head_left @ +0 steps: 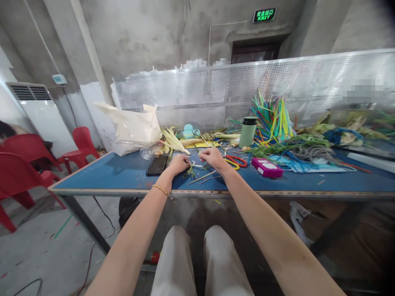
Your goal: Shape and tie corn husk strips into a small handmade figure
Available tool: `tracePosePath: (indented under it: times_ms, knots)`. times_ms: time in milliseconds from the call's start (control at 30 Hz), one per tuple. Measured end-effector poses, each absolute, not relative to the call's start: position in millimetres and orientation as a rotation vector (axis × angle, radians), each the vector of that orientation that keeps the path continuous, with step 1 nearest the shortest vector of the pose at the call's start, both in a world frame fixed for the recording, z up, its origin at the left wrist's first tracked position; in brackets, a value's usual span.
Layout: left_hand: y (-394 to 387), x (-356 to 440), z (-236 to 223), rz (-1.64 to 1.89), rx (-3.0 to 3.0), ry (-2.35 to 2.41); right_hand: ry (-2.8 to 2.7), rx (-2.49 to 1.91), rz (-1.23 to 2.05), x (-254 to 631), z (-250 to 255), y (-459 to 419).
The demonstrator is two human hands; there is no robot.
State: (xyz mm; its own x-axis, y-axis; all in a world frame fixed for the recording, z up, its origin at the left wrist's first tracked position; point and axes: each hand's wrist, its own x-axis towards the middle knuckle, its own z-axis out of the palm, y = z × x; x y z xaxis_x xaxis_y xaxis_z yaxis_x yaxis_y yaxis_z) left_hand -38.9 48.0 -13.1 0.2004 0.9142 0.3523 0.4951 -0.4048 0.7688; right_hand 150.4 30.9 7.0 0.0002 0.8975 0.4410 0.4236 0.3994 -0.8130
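Both your hands are over the blue table (117, 176), near its front edge. Your left hand (178, 165) is just beside a small tuft of green strands (189, 171) and a pale strip (198, 166), both lying between your hands. Left fingers: drawn together, a narrow pinch; whatever sits between them is too small to tell. Your right hand (212, 158) is to the right of the tuft, thumb and fingertips likewise closed narrow; you may have something fine there, but I cannot make it out.

Progress, as I judge it: partway at most. The tuft looks loose and small, and I see no piece that reads as finished. Thin sticks (202, 177) lie in front of your right hand; a red loop handle (240, 160) and a yellow loop handle (233, 164) sit just beyond your right wrist.

Plenty of stock lies unworked: pale husks (173, 140) beyond your hands, bright coloured stems (277, 123) heaped to the right, past the green bottle (247, 133). How much of it you need, I cannot tell.
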Motion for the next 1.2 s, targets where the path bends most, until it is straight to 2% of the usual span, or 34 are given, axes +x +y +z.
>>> tracePosePath:
  times_ms: [233,367,500,667,833,967,1200]
  knots:
    - [33.5,-38.0,-8.4,1.321,1.942,1.264,-1.661,-1.187,0.737,145.9,5.9,20.4]
    - [33.9,-35.9,-12.7,1.214,1.808,1.211,-1.746,-1.237,0.606,144.6,4.5,22.3]
    - [35.3,-36.3,-15.9,1.093,1.853,1.151,-1.703,-1.286,0.666,140.9,2.7,25.1]
    - [27.8,-37.0,-7.4,1.255,1.905,1.181,-1.665,-1.285,0.689,138.1,3.9,23.3]
    - [24.5,-33.6,-6.0,1.272,1.901,1.024,-1.520,-1.137,0.920,139.6,8.7,18.7]
    - [22.3,-29.7,-6.9,1.228,1.828,0.912,-1.493,-1.028,0.922,140.1,11.1,17.9]
    - [11.8,-29.4,5.7,1.318,1.280,0.930,-1.395,-0.710,0.980,135.0,15.7,18.4]
